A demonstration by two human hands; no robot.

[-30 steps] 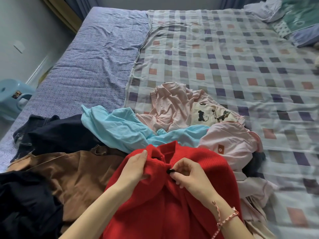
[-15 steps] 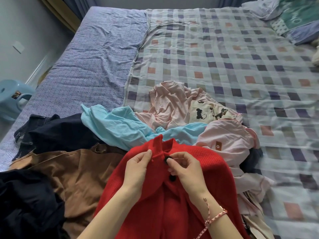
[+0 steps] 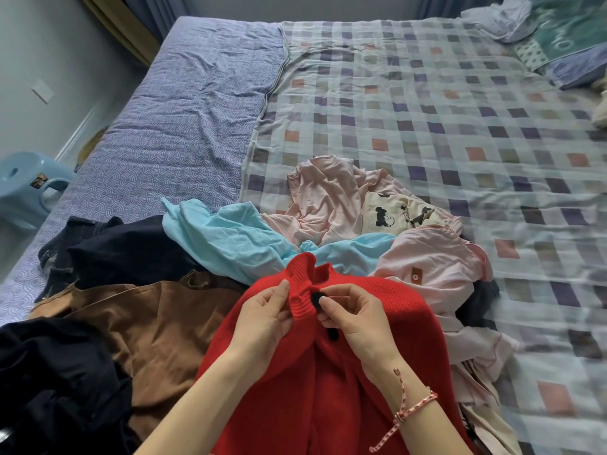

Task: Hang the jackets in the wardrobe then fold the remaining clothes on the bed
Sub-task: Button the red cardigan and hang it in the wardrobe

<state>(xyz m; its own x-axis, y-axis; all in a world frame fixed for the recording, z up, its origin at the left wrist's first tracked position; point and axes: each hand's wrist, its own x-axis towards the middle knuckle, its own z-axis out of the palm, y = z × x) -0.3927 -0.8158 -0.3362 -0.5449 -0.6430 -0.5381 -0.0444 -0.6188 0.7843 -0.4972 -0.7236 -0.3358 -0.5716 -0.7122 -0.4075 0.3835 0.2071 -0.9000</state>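
A red knit cardigan [image 3: 387, 323] with black buttons lies in front of me on the bed. My left hand [image 3: 262, 318] pinches the ribbed front edge near the collar. My right hand [image 3: 356, 318] pinches the top black button [image 3: 316, 299] right beside it. A brown jacket [image 3: 138, 320] lies to the left, with a black garment [image 3: 49, 382] at the lower left and a dark navy one [image 3: 118, 254] behind it. Behind the cardigan lie a light blue top [image 3: 230, 238], a pink top [image 3: 328, 198] and another pink piece [image 3: 437, 264].
The bed carries a checked sheet [image 3: 460, 133] on the right and a purple patterned sheet [image 3: 184, 119] on the left. Folded bedding [image 3: 558, 50] sits at the far right corner. A light blue plastic stool [image 3: 23, 188] stands on the floor at the left.
Both hands have moved up the cardigan's front toward the collar. The right hand now pinches the top button, and a second button shows below it.
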